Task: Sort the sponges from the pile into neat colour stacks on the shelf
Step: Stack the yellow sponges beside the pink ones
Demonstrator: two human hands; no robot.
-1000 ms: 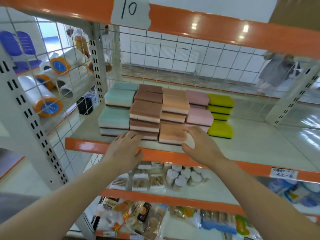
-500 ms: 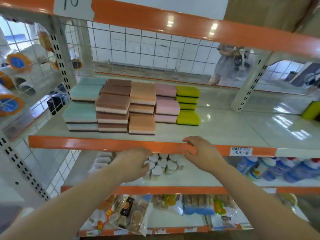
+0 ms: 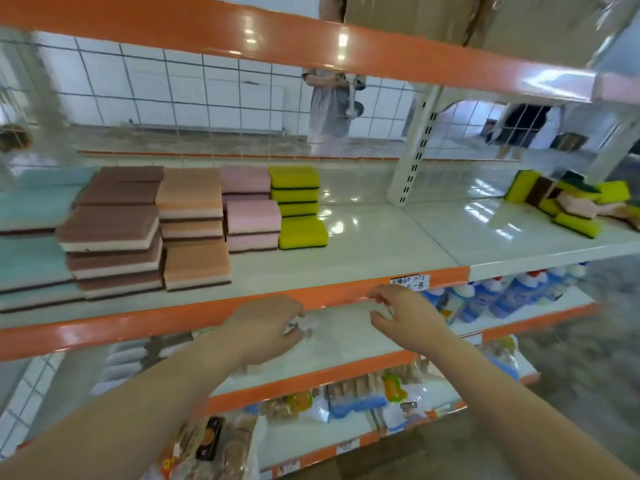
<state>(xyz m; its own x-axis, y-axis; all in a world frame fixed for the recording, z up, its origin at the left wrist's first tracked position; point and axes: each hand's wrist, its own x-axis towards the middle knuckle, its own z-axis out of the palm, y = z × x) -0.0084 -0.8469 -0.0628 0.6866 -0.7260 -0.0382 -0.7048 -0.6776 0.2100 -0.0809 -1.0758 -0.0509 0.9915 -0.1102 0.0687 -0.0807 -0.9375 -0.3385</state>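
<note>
Left hand [image 3: 266,325] and right hand [image 3: 408,315] below shelf [image 3: 346,251] edge, fingers loosely curled, grasping nothing, sorted sponge stacks [image 3: 194,223] at shelf left, unsorted sponge pile [image 3: 575,202] far right

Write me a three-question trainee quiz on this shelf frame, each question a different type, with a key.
1. True or false: the left hand grips a sponge.
2. Multiple choice: the loose pile of mixed sponges lies A) at the right end of the white shelf, B) on the floor, C) on the stacks.
3. Fill in: right of the pink sponge stacks stand the ____ sponge stacks.

Key: 1 false, both it and the right hand hold nothing, in front of the shelf's orange front edge. 2 A. 3 yellow-green.
</note>
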